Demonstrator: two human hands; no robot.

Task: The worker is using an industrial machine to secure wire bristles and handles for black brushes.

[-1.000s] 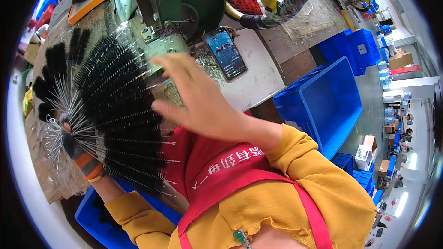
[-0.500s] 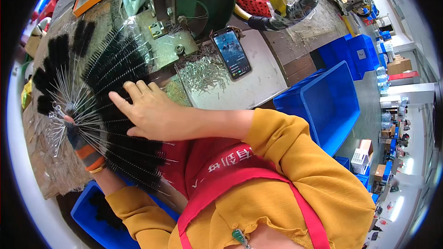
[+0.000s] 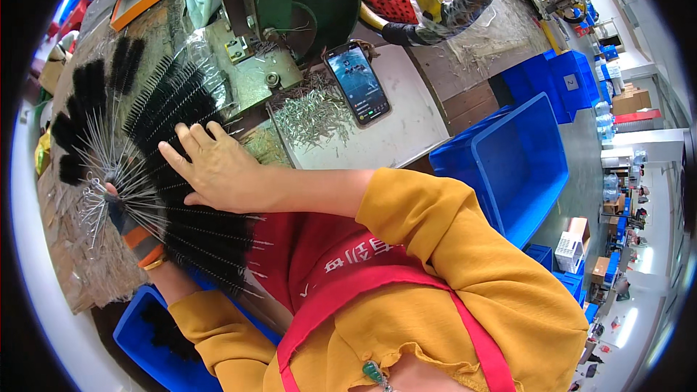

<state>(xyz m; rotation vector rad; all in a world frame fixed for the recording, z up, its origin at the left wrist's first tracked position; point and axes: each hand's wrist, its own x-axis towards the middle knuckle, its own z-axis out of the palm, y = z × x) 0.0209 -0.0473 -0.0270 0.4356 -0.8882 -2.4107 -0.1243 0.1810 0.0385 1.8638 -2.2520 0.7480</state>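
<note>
A fanned bunch of black-bristled twisted-wire brushes [image 3: 210, 243] spreads across the left of the head view, its bare wire stems and looped ends meeting on one side. My left hand [image 3: 125, 216], in a grey and orange striped glove with a fingertip bare, is closed round those stems; the wires partly hide its fingers. Across the bristles lies my right hand [image 3: 218, 170], bare, fingers apart and touching the brushes from above. More black brush heads [image 3: 88, 83] of the fan point away toward the far left of the worktable.
A green machine [image 3: 327, 7] with a metal plate stands beyond my hands. Small metal pieces [image 3: 312, 117] lie heaped beside a phone [image 3: 358, 83] on a white board [image 3: 406, 120]. Blue bins sit at the right [image 3: 508, 174] and lower left [image 3: 134, 337], the latter holding black material.
My right hand has slid a little to the left and away from me over the bristles. The left hand keeps its hold on the stems, nearly unmoved.
</note>
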